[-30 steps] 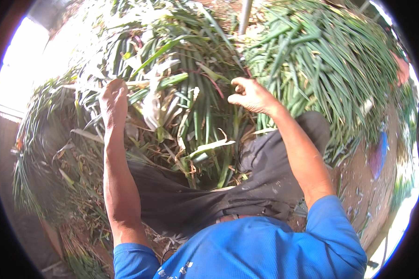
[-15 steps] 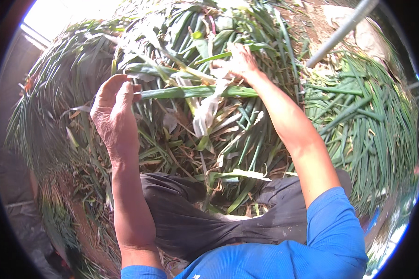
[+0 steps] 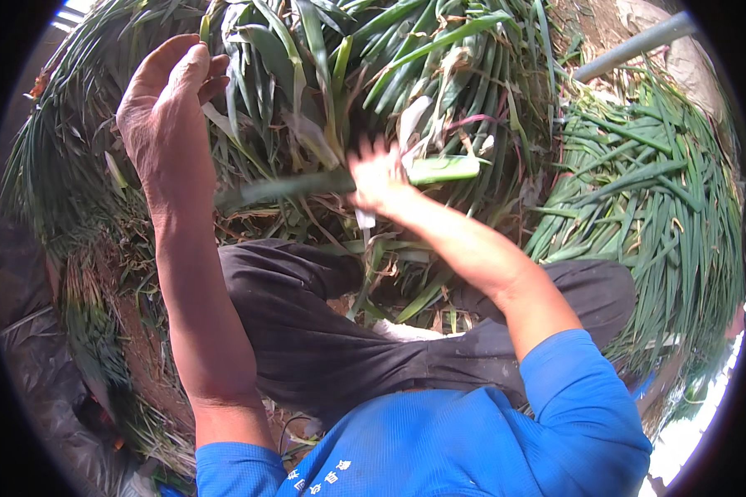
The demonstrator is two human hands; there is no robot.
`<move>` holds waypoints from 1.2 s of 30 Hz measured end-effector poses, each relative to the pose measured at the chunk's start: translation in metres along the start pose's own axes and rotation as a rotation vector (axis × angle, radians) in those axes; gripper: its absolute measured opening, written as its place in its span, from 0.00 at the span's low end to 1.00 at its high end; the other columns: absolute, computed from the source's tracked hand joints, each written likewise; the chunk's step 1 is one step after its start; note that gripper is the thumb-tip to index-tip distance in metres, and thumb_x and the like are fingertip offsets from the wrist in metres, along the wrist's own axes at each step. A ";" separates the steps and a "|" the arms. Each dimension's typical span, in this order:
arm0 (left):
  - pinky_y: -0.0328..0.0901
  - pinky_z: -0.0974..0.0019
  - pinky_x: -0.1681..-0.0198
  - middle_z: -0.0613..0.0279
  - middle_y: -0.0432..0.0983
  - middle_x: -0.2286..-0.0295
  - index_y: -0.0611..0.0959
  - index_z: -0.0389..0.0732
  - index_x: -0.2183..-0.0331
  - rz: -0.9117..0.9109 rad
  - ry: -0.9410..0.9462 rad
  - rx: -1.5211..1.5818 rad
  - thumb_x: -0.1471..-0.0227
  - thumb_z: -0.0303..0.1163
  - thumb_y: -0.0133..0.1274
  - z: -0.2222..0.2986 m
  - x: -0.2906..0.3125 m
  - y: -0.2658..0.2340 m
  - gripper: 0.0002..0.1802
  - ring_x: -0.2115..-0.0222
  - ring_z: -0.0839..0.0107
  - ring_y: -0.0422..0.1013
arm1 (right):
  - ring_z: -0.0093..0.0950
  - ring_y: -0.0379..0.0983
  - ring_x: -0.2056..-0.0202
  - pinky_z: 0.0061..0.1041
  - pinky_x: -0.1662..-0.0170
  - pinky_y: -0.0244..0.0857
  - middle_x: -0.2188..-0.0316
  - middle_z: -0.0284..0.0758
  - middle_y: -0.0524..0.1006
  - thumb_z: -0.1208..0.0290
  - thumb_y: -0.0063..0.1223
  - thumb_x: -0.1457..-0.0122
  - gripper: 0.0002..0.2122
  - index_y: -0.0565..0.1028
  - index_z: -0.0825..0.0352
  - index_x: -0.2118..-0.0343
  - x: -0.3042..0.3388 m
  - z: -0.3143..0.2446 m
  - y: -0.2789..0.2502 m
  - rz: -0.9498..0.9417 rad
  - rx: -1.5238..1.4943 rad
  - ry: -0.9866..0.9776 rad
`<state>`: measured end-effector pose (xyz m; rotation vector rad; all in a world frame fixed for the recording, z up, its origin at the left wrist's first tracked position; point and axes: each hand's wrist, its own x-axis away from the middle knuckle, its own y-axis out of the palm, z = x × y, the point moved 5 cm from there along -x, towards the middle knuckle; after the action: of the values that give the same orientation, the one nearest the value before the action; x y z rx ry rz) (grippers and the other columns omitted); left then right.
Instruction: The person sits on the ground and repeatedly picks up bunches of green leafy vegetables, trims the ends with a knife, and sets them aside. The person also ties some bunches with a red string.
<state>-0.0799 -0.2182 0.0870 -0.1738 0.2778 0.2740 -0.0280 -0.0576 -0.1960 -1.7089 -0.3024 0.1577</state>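
My left hand (image 3: 174,112) is raised at the upper left, its fingers curled toward the thumb. Their inner side is hidden, and a thin yellow-green stalk (image 3: 205,29) shows just past the fingertips. Lower and near the middle, my right hand (image 3: 377,174) is blurred by motion, its fingers spread apart. It lies across a long green onion leaf (image 3: 446,170), whose bright, blunt end sticks out to its right. The leaf's darker, blurred part runs left toward my left wrist. Behind both hands rises a large heap of green onions (image 3: 307,58).
Another heap of green onions (image 3: 646,190) lies at the right. A grey metal pole (image 3: 634,48) slants in at the upper right, beside a pale sack (image 3: 684,70). My bent legs in dark trousers (image 3: 323,348) lie in front. Dark plastic sheeting (image 3: 54,398) is at the lower left.
My right hand has swept left and nearer, onto the onion leaf. My left hand has risen up and left, away from the leaf's end. The whole view has shifted slightly.
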 end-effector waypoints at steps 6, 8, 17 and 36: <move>0.74 0.68 0.59 0.54 0.81 0.65 0.83 0.31 0.56 -0.042 0.019 0.033 0.43 0.29 0.56 -0.003 0.001 0.002 0.14 0.65 0.68 0.80 | 0.51 0.61 0.42 0.55 0.36 0.48 0.42 0.53 0.66 0.47 0.67 0.59 0.41 0.68 0.70 0.44 0.083 -0.043 0.047 -0.079 -0.003 -0.095; 0.74 0.68 0.57 0.54 0.81 0.63 0.82 0.31 0.56 -0.071 0.014 -0.010 0.42 0.30 0.57 -0.006 -0.001 0.000 0.15 0.63 0.68 0.79 | 0.51 0.64 0.44 0.53 0.36 0.49 0.46 0.53 0.70 0.47 0.66 0.58 0.40 0.69 0.73 0.45 0.110 -0.049 0.061 -0.066 -0.039 -0.213; 0.75 0.66 0.58 0.53 0.81 0.63 0.82 0.31 0.57 -0.051 0.034 0.003 0.43 0.28 0.57 -0.010 0.000 -0.015 0.14 0.64 0.66 0.80 | 0.44 0.66 0.48 0.44 0.41 0.55 0.50 0.50 0.70 0.55 0.69 0.62 0.42 0.66 0.76 0.46 0.166 -0.083 0.086 -0.084 0.048 -0.198; 0.72 0.57 0.53 0.43 0.78 0.56 0.78 0.26 0.50 -0.117 0.053 0.199 0.37 0.29 0.48 -0.016 0.004 -0.084 0.18 0.58 0.56 0.78 | 0.54 0.63 0.42 0.51 0.43 0.63 0.45 0.54 0.69 0.44 0.71 0.62 0.49 0.64 0.73 0.40 -0.033 -0.149 0.122 -0.525 -0.063 -0.073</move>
<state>-0.0561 -0.3006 0.0815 -0.0004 0.3446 0.1248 -0.0055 -0.2253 -0.2945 -1.6320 -0.8034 -0.1782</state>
